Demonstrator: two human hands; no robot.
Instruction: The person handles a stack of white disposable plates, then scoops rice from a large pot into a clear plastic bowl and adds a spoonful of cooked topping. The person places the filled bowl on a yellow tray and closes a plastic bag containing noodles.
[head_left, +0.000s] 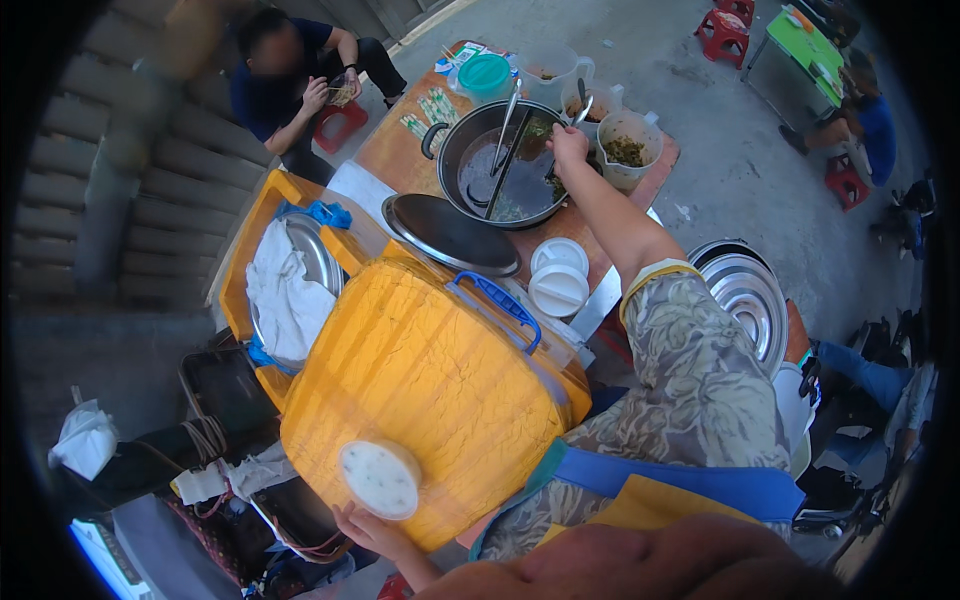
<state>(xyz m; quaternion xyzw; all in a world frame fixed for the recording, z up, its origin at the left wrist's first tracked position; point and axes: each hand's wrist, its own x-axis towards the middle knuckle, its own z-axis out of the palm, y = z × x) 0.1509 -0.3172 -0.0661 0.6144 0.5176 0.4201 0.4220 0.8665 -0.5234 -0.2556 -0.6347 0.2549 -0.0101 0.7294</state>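
Observation:
My right hand (570, 146) is over the right half of a divided metal pot (442, 161), its fingers closed on the handle of a utensil, probably a ladle, mostly hidden by the hand. Dark broth with green bits fills that half. A metal ladle (508, 124) leans in the other half. My left hand (364, 529), fingers apart, is at the lower edge of a plastic bowl (380, 480). This bowl has a whitish surface with dark specks and sits on a yellow tape-wrapped box (442, 360). Whether the fingers touch it is hard to tell.
Plastic jugs (630, 150) stand behind the pot. A dark pot lid (450, 232) and white round lids (559, 289) lie before it. Left of the box, a white cloth (285, 277) covers a metal basin. A seated person (289, 75) eats nearby.

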